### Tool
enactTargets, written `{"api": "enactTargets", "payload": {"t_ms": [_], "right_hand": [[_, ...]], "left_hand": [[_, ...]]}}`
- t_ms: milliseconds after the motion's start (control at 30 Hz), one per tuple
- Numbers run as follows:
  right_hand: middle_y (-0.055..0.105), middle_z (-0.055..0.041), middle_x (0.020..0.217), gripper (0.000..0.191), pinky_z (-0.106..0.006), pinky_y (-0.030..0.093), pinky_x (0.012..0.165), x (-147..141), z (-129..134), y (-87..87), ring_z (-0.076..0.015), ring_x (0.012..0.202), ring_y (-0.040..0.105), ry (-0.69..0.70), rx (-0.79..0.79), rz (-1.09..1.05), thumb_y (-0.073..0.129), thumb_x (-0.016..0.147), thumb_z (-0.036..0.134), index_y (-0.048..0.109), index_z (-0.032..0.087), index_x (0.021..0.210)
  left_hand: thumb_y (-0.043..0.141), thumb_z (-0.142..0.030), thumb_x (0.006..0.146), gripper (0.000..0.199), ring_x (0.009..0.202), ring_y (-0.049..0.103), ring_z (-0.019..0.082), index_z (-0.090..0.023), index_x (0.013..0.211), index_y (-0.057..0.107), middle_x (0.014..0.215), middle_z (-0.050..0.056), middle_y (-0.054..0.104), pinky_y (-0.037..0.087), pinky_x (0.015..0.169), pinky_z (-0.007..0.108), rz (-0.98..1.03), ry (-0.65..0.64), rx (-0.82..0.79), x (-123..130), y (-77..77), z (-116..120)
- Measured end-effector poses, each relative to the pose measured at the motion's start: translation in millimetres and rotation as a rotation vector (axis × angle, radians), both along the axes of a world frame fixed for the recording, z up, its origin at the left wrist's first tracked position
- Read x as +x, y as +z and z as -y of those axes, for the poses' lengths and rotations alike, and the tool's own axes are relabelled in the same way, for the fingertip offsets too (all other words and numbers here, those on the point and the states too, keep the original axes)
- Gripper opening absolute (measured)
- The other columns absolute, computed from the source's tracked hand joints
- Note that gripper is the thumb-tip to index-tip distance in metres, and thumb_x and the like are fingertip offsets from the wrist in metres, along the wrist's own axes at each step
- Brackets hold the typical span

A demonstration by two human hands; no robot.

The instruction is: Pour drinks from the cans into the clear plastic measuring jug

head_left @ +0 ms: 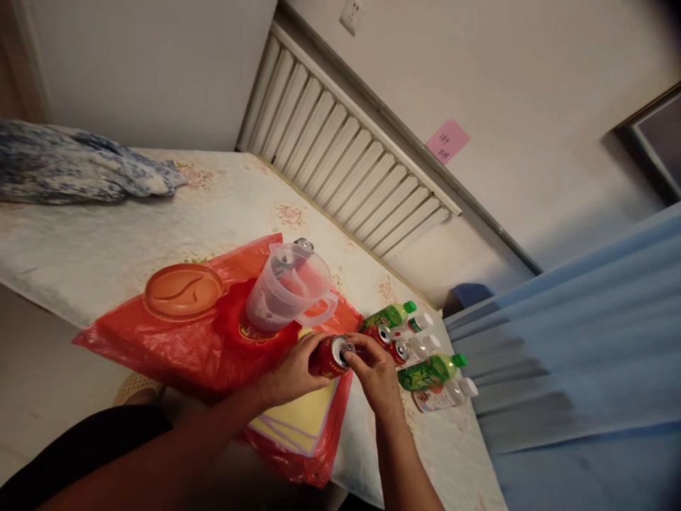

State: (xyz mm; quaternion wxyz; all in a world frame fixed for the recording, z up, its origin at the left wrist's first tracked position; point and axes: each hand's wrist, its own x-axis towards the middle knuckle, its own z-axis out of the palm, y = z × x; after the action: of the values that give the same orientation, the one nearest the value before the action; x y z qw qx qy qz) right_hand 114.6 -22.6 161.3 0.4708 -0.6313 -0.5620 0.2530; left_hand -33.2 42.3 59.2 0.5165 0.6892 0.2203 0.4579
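My left hand (296,369) is wrapped round a red drink can (326,358), held tilted with its top toward the right. My right hand (374,365) is at the can's top, thumb and fingers pinched on the tab (347,349). Just behind the left hand stands a clear plastic pitcher (277,291) on a red bag (181,351). Beneath the hands lie yellow cloths (298,419). Two more red cans (399,351) stand right beside the right hand.
Several bottles, such as a green one (428,372), are at the right. An orange lid (184,291) lies on the bag at left. Behind the table (234,206) are a radiator (340,142) and, to the right, a blue curtain (558,355).
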Motion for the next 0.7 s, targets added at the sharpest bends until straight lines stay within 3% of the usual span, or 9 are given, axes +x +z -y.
{"api": "enactTargets", "payload": {"t_ms": [133,367,600,700], "right_hand": [[0.074,-0.0069,0.097,0.012,-0.033,0.054,0.08,-7,0,2.9,-0.0223,0.089,0.067,-0.046,0.006,0.073,0.071,0.073,0.032,0.067,0.02,0.072],[0.072,-0.007,0.094,0.013,-0.031,0.051,0.076,-12,0,2.1,-0.0208,0.086,0.065,-0.045,0.017,0.112,0.068,0.075,0.029,0.061,0.02,0.07],[0.072,-0.0047,0.09,0.014,-0.031,0.052,0.075,-9,-5,10.3,-0.0197,0.081,0.065,0.055,-0.092,0.032,0.075,0.073,0.029,0.065,0.02,0.075],[0.074,-0.0063,0.094,0.028,-0.035,0.055,0.08,0,-23,15.4,-0.0226,0.087,0.069,-0.025,-0.045,-0.089,0.079,0.073,0.042,0.068,0.02,0.087]], "left_hand": [[0.069,-0.008,0.062,0.068,0.122,0.057,0.027,-0.022,0.128,0.055,0.128,0.008,0.062,0.045,0.11,0.045,-0.046,0.022,0.063,-1,-0.2,1],[0.068,-0.009,0.064,0.071,0.123,0.056,0.027,-0.022,0.131,0.05,0.129,0.009,0.06,0.044,0.11,0.044,-0.054,0.026,0.104,-1,-9.5,0],[0.074,-0.01,0.061,0.074,0.122,0.055,0.029,-0.023,0.13,0.049,0.13,0.009,0.06,0.044,0.109,0.046,-0.121,0.005,0.069,-6,-8.4,6],[0.074,-0.01,0.061,0.072,0.123,0.055,0.029,-0.024,0.128,0.052,0.13,0.008,0.06,0.043,0.11,0.046,-0.167,-0.027,0.056,-12,-2.9,9]]}}
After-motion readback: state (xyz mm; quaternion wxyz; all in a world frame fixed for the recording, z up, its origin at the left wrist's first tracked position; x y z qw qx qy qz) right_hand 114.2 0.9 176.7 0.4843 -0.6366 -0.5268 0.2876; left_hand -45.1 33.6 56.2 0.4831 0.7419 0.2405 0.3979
